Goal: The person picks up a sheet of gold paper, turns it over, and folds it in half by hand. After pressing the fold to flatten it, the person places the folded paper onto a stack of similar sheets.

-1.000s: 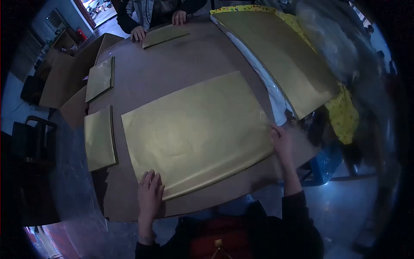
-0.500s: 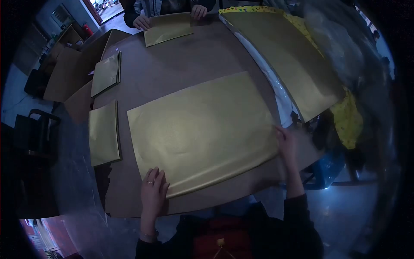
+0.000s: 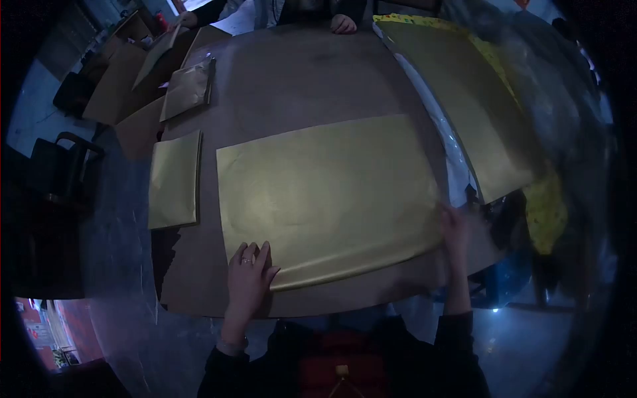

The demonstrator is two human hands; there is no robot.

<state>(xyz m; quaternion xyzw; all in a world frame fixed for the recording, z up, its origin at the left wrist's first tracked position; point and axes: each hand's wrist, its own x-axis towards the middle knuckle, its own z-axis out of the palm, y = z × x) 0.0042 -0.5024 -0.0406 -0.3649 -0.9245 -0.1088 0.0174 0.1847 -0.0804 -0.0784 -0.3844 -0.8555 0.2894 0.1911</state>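
A large gold paper sheet lies across the near half of the table, with a rolled or folded band along its near edge. My left hand rests on its near left corner, fingers stretched over the paper and the thumb apart, a ring on one finger. At the right edge of the sheet is my right hand, somewhat blurred, its fingers curled in a pinch on the paper's edge.
Folded gold papers and another stack lie along the left side. Gold sheets in a plastic wrapper cover the right. Across the table, a person's hand rests on the edge; their other hand holds a flat piece over a cardboard box.
The view has shifted, so the table sits further right and higher. The person opposite has moved their folded gold paper from the table to the box. My hands stay at the same sheet edges.
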